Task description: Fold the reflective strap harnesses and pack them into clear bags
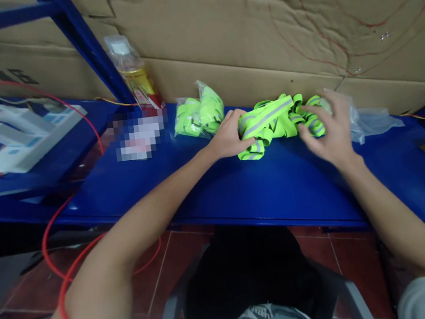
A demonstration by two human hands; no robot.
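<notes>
A loose heap of neon-yellow straps with grey reflective stripes [275,119] lies on the blue shelf. At the heap's left end, my left hand [230,136] has its fingers wrapped round the straps. My right hand [329,128] is at the right end, fingers spread and slightly blurred, close to a rolled part of the straps; whether it touches them is hard to tell. Two clear bags holding neon-yellow straps [199,112] stand just left of my left hand. To the right of my right hand lies clear plastic wrapping [375,121].
A bottle with a white cap [136,76] stands at the back left, behind a pixelated item [139,139]. Farther left is a white power strip [37,138] with plugs. A red cable [56,249] loops beside my left arm. Cardboard [221,30] backs the blue shelf [251,196].
</notes>
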